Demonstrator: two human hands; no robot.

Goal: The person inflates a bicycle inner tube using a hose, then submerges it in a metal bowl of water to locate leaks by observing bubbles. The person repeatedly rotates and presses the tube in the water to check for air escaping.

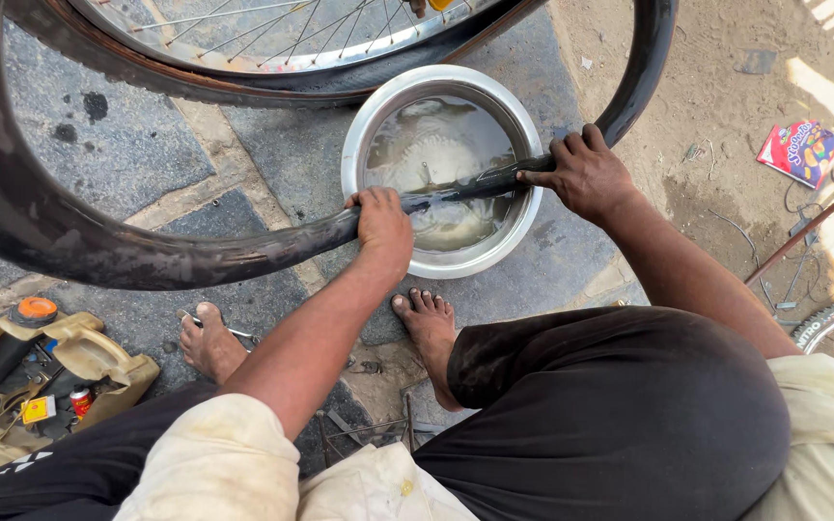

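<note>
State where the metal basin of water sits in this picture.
In the head view the metal basin sits upper centre on the stone paving, between both hands, under the black inner tube and just beyond the person's bare foot.

A flat red, multicoloured wrapper (800, 151) lies on sandy ground at the right.

I look down as my left hand (383, 224) and right hand (583, 174) grip a black inner tube (98, 246) and press a stretch of it into the water of a round metal basin (369, 125). A bicycle wheel (272, 43) lies beyond it; a cut plastic can of tools (98, 357) sits by my left foot (208, 340).
</note>
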